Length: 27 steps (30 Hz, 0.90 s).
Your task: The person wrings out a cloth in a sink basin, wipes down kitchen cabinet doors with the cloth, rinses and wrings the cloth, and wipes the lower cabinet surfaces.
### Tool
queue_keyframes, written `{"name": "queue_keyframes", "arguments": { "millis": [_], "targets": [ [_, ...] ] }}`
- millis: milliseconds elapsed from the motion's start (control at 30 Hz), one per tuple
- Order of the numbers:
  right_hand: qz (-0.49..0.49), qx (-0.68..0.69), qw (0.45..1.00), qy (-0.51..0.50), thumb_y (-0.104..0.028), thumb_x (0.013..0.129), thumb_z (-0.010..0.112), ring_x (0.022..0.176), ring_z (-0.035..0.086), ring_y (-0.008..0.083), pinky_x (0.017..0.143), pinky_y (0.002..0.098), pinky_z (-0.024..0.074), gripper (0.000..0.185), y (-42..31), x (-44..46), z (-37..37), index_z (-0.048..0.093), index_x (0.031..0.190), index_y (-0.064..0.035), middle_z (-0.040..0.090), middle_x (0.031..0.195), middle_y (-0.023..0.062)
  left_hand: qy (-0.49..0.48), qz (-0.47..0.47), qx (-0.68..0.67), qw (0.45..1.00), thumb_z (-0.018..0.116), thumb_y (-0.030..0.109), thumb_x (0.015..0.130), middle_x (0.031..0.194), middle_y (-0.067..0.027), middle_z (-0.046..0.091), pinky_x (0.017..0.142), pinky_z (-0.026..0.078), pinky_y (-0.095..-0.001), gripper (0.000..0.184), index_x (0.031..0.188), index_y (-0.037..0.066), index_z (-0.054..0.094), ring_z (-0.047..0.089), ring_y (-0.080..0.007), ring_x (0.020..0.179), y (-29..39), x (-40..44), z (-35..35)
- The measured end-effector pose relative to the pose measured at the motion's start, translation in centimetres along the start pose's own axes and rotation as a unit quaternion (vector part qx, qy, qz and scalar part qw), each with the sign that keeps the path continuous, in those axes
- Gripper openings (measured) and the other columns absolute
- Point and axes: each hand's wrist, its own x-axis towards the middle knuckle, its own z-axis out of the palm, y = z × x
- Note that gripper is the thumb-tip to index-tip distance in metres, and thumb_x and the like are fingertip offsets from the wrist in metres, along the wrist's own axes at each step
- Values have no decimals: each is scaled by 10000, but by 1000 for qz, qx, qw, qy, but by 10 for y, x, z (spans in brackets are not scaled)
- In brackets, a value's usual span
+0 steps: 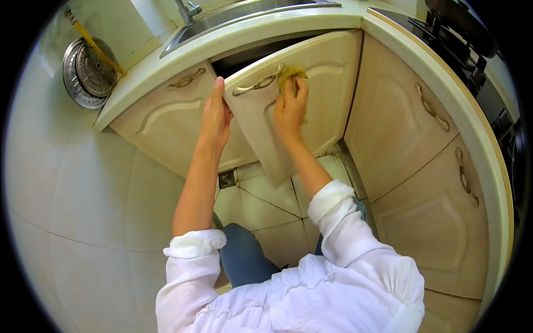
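A pale cabinet door (pixel 327 55) under the sink stands partly open, with a dark gap along its top. My left hand (pixel 215 119) grips the door's free edge, thumb up along it and the other fingers partly hidden behind. In my right hand (pixel 291 108) is a yellow-green cloth (pixel 292 72), bunched under the fingers. It presses against the door at the right end of the ornate metal handle (pixel 255 87).
Above is the countertop (pixel 250 36) with a metal sink (pixel 222 22) and faucet (pixel 189 12). Closed cabinets flank the door, and a gas stove (pixel 472 61) is at right. Round perforated metal trays (pixel 91 72) hang on the left wall. A floor drain (pixel 226 178) lies below.
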Motion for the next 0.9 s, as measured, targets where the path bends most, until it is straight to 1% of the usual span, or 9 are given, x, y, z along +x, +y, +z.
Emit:
{"name": "queue_keyframes", "arguments": {
  "millis": [100,267,400,467,667,800,833,867,900],
  "targets": [
    [85,-15,996,-15,34,776,515,1159,416,396,995,444,327,435,-21,-19,7,547,1210,22,457,1255,219,-4,2,-1,1000,520,481,923,1097,-90,616,901,423,-324,519,1139,11,554,569,-171,997,1,-1,2],
    [-42,-75,991,-102,45,696,507,1254,305,464,1053,541,215,549,-30,-9,2,481,1244,14,399,1319,240,-4,5,5,1000,502,479,931,1123,-94,611,925,413,-331,520,1165,16,540,561,-175,1031,3,-4,4],
    [-1,-65,990,-124,50,652,483,1278,261,491,1068,559,162,658,-28,-13,-2,392,1301,-13,393,1334,239,-5,3,17,1000,491,483,933,1163,-99,598,955,396,-345,536,1198,17,521,555,-184,1059,3,-6,4],
    [-21,50,995,-89,38,637,473,1280,262,487,1072,554,125,648,-26,-15,6,372,1273,-25,391,1336,262,-1,2,17,1000,487,485,934,1177,-100,593,965,389,-349,543,1208,16,516,552,-186,1068,1,-4,3],
    [-76,20,986,-146,20,633,490,1273,283,476,1054,537,131,517,7,-6,-4,429,1142,-43,359,1336,300,10,9,27,1000,494,487,921,1210,-66,578,971,380,-351,524,1219,57,504,531,-172,1120,-1,0,4],
    [-11,38,995,-94,30,674,505,1281,320,430,1068,506,180,507,-21,-12,-5,394,1165,-31,318,1380,290,7,-2,47,999,505,488,909,1211,-66,578,964,384,-345,524,1209,59,506,532,-172,1120,2,-7,5],
    [106,244,962,-58,39,696,511,1281,337,398,1075,469,211,541,-27,-14,-1,361,1212,-20,304,1393,284,3,-1,48,999,512,488,904,1208,-66,580,954,390,-341,515,1193,62,516,535,-169,1114,3,-8,5],
    [215,436,874,-18,47,717,518,1280,354,365,1082,431,241,577,-32,-15,4,328,1259,-9,290,1405,278,4,0,49,999,512,488,904,1208,-66,580,954,390,-341,515,1193,62,516,535,-169,1114,3,-9,6],
    [213,438,873,-18,47,717,518,1280,354,365,1082,431,241,577,-38,-15,12,328,1259,-9,290,1405,278,16,7,34,999,510,480,911,1102,-55,595,894,411,-323,475,1131,60,541,549,-153,1008,4,-10,10]
  ]
}}
